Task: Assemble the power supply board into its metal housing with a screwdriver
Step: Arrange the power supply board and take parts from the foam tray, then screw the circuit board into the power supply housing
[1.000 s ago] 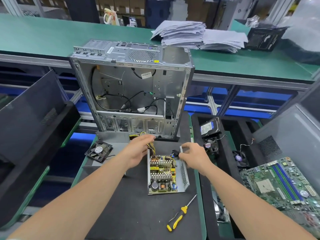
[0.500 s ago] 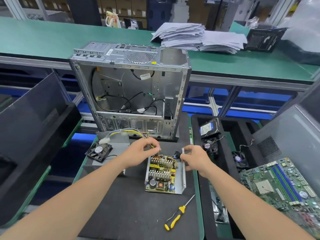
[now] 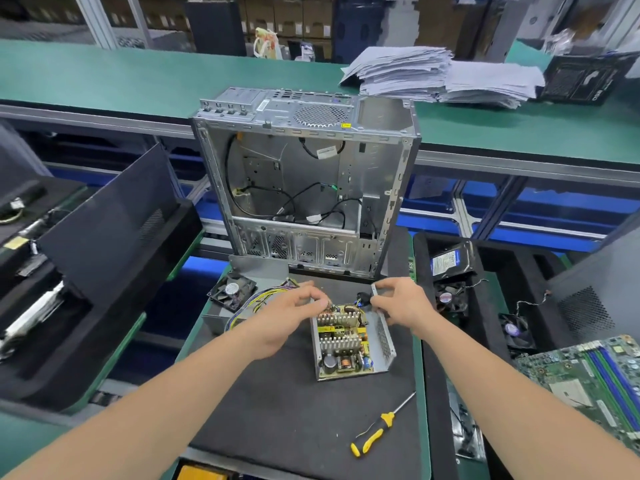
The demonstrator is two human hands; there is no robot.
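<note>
The power supply board [image 3: 341, 344], yellow with silver heat sinks, lies inside its open metal housing [image 3: 384, 342] on the black mat [image 3: 277, 410]. My left hand [image 3: 294, 310] pinches the board's far-left corner, where a bundle of yellow and black wires [image 3: 252, 299] trails off to the left. My right hand [image 3: 398, 304] grips the far end of the housing's perforated side wall. A yellow-and-black screwdriver [image 3: 375, 429] lies loose on the mat, near the right front.
An open computer case [image 3: 304, 181] stands upright just behind the mat. A small fan [image 3: 231, 292] and a grey metal cover [image 3: 258, 266] sit at the left rear. Foam trays on the right hold a hard drive [image 3: 446, 263], fans and a motherboard [image 3: 588, 379].
The housing's side wall has tilted from flat back up to upright. The wire bundle has swung out further to the left. Both hands stay at the unit's far end.
</note>
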